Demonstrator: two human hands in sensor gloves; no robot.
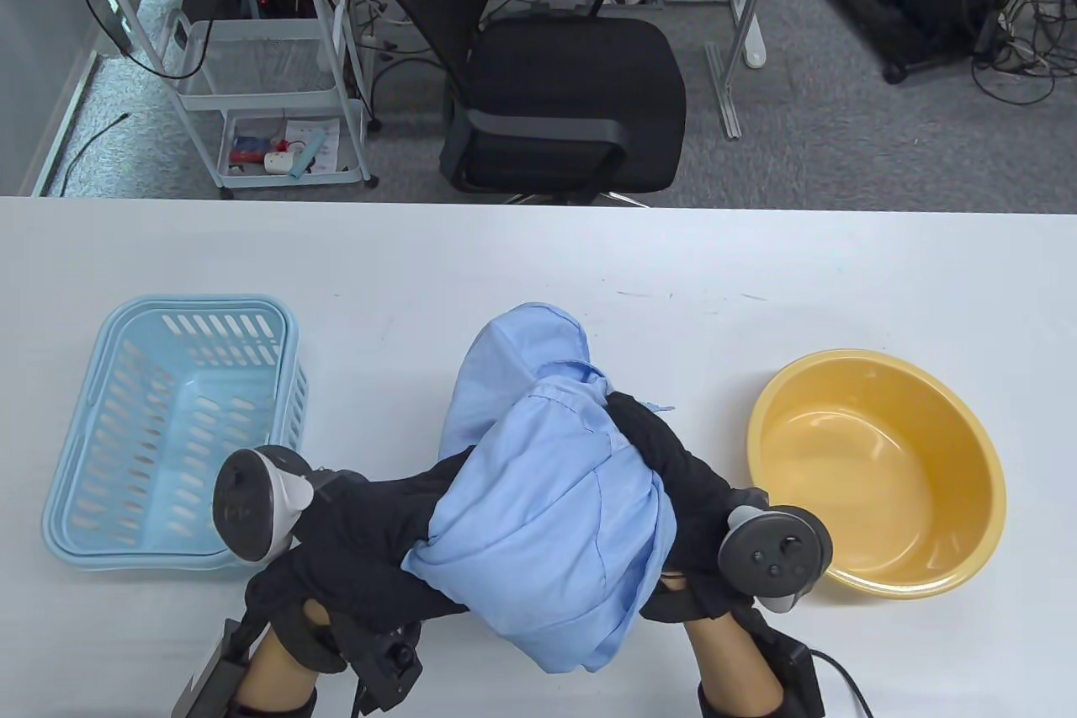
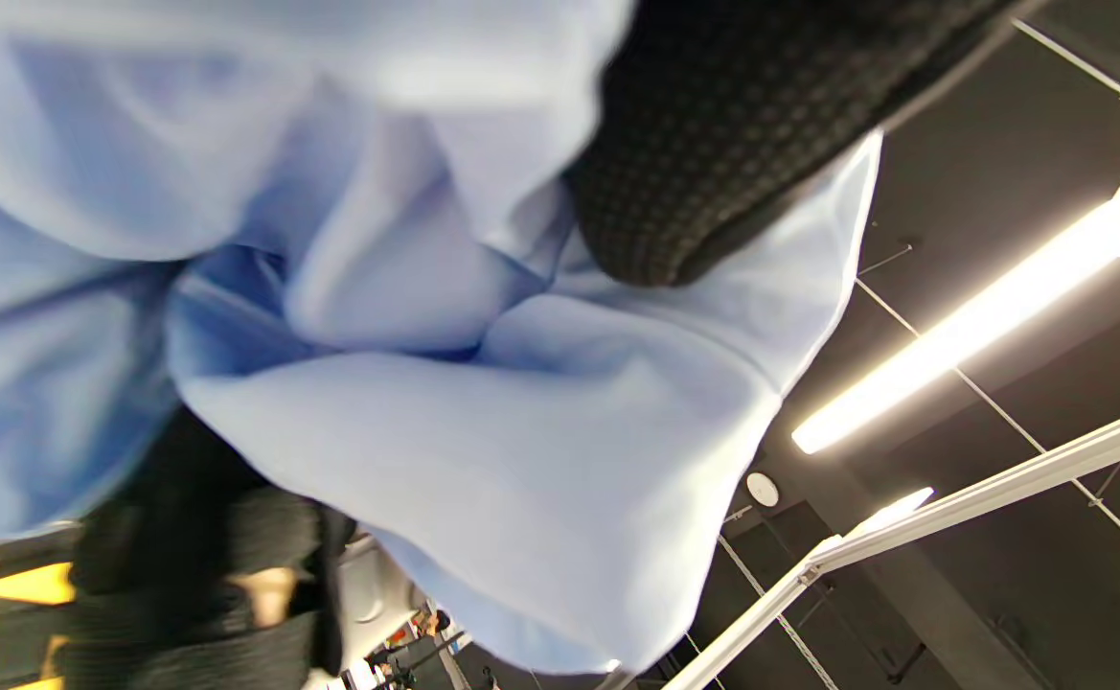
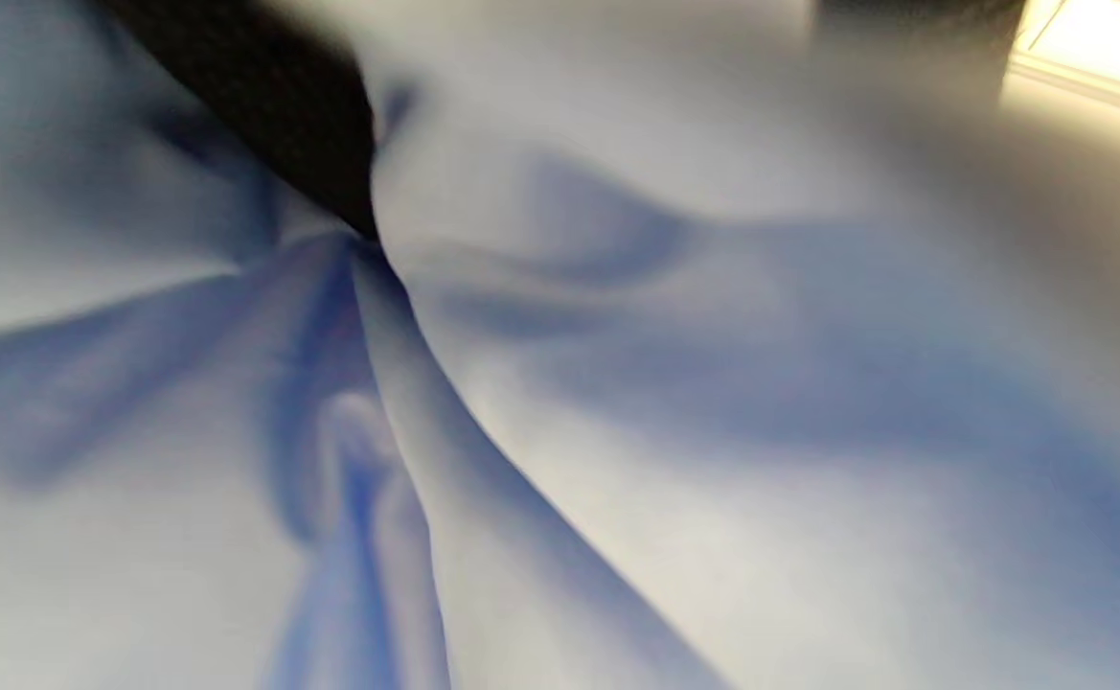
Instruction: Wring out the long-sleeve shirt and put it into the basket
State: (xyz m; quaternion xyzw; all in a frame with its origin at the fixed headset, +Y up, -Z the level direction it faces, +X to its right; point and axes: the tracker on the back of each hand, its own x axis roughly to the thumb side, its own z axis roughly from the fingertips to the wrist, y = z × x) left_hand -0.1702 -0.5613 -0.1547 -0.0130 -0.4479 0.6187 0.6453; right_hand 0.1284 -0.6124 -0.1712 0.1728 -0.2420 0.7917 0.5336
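Two containers stand on the white table [image 1: 538, 263], well apart: a light blue slotted basket [image 1: 84, 449] at the left, with nothing inside it, and a yellow basin [image 1: 968, 423] at the right, its bowl also bare. Between them is the light blue long-sleeve shirt [image 1: 547, 499], bunched into a mound; its far part rests on the table and its near part is gathered over both gloved hands. The left hand [image 1: 362, 533] reaches in from the basket's side, its fingers buried under the cloth, so whether they are clenched on the fabric cannot be told from above. The right hand [image 1: 673, 465] lies along the shirt's right flank, fingers running up into the folds; its hold is likewise hidden. No brand, label or readable writing shows on any of these things.

Only the table view shows the basket, and beyond the table a black office chair [image 1: 564, 78] and a white wire cart [image 1: 261, 61]. The left wrist view shows a black gloved finger [image 2: 703, 144] pressed into the shirt's [image 2: 483, 460] creases, with ceiling strip lights [image 2: 962, 326] behind. The right wrist view is blurred: shirt fabric [image 3: 665, 431] drawn into converging folds beside a dark glove edge [image 3: 262, 105].
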